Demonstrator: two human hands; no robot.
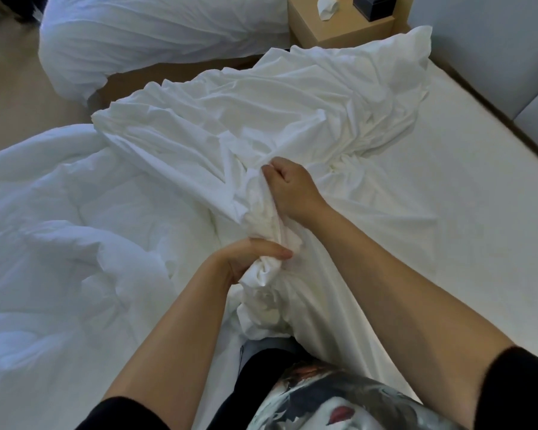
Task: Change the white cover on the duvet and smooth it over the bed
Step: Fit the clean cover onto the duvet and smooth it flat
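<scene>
A crumpled white duvet cover [261, 119] lies across the middle of the bed [448, 181], bunched into a thick rope of cloth toward me. My left hand [249, 259] grips the gathered cloth near the bed's front edge. My right hand [292, 184] is closed on the same bunch a little farther up. The puffy bare duvet [59, 228] lies heaped at the left, beside the cover and partly under it.
A second bed with rumpled white bedding [137, 35] stands at the back left across a strip of floor. A wooden nightstand [339, 23] with a crumpled tissue and a dark box sits at the back. A grey padded headboard [510, 72] runs along the right.
</scene>
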